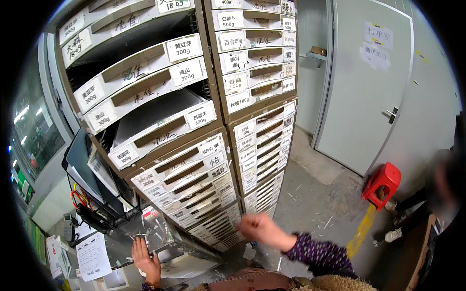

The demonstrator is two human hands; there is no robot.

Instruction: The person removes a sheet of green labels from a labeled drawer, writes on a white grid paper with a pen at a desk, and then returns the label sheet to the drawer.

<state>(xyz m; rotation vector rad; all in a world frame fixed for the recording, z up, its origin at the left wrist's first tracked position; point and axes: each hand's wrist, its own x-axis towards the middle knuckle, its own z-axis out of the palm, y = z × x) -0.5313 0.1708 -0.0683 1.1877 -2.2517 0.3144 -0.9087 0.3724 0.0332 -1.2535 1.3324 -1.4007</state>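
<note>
Left hand (pixel 145 259): fingers spread flat, gripping nothing, on the worktop (pixel 121 250) beside scattered small strips (pixel 153 228). Right hand (pixel 259 228): blurred, fingers curled; hold cannot be told, raised near the low drawers (pixel 213 223) of the labelled drawer rack (pixel 194 145). Drawers appear closed.

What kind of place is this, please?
Probably a storeroom or packing area for goods: tall racks of labelled drawers, a bare concrete floor littered with scraps, and a grey door with paper notices.
</note>
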